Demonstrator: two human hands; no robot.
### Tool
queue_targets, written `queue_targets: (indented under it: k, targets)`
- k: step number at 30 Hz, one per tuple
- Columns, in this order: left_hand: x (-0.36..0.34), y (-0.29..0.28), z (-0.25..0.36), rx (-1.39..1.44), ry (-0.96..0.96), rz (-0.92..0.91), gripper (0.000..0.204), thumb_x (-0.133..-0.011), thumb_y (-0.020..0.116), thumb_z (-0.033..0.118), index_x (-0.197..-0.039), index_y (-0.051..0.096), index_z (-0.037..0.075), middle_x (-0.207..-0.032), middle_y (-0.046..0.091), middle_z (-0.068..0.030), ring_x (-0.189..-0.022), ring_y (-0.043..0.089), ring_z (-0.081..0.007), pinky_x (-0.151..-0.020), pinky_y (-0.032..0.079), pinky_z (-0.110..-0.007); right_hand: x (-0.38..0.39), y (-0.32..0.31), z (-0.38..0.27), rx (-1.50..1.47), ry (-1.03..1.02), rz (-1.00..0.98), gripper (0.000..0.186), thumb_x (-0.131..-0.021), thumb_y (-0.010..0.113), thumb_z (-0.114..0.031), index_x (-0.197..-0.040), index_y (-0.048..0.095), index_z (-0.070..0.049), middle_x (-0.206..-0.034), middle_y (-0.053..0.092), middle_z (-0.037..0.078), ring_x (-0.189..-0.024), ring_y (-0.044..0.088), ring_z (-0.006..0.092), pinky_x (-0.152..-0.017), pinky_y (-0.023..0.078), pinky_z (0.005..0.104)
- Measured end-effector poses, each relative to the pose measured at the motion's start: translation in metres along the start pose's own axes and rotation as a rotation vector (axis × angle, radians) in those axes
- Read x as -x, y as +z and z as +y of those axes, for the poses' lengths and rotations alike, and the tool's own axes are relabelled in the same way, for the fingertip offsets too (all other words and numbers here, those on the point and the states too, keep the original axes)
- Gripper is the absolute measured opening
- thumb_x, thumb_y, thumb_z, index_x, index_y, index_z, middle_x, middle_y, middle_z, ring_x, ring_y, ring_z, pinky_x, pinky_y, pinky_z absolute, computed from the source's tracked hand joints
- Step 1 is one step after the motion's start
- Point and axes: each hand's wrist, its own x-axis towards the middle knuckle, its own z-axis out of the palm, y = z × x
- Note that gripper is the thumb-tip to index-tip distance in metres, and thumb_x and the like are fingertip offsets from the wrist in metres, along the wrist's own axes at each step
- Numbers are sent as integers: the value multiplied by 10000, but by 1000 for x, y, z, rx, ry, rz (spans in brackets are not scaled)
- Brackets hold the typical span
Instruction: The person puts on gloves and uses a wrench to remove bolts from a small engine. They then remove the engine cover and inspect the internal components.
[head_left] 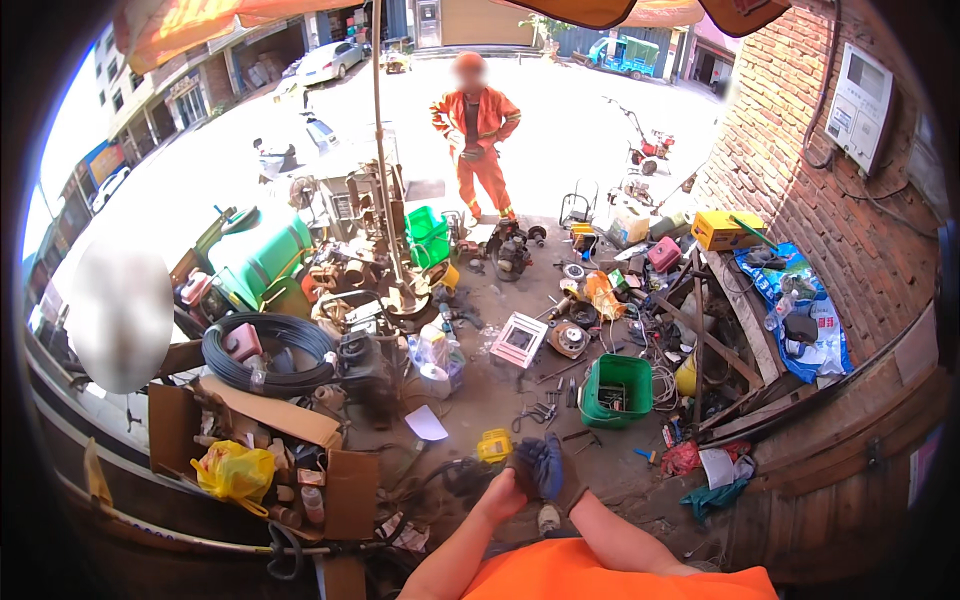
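Observation:
Both my hands meet low in the middle of the head view. My left hand (pixel 508 488) shows bare skin and looks closed against the dark fabric of a work glove (pixel 524 461); its fingertips are hidden. A blue and dark glove covers my right hand (pixel 550 472), which presses close beside the left. How its fingers are bent is hard to make out. Just beyond my hands, a yellow power-tool-like piece (pixel 494 445) lies on the ground. Scattered hand tools (pixel 535 415) lie a little farther off, left of a green bucket (pixel 615 390).
An open cardboard box (pixel 352 495) with a yellow bag stands at left, near a coil of black hose (pixel 215 350). Machine parts crowd both sides. A person in orange workwear (pixel 480 140) stands ahead. A wooden frame (pixel 735 320) and brick wall (pixel 765 160) are at right.

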Motion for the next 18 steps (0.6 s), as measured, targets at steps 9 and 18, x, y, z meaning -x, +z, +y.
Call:
queue_targets:
  k: [9, 18]
  targets:
    - [-23, -11, -3, -150, 207, 420, 222, -950, 503, 165, -1069, 627, 24, -950, 667, -76, -826, 671, -218, -723, 561, -383, 1, -10, 38, 362, -244, -133, 462, -1048, 400, -380, -1282, 569, -19, -1257, 645, 101, -1151, 606, 219, -1048, 439, 341]
    - [-29, -26, -1, -223, 300, 459, 176, -921, 522, 120, -988, 643, 12, -880, 640, -52, -735, 625, -177, -622, 505, -338, -5, -22, 40, 803, -435, -174, 420, -1066, 363, -304, -1299, 542, -3, -1317, 602, 106, -1185, 582, 210, -1084, 404, 328]
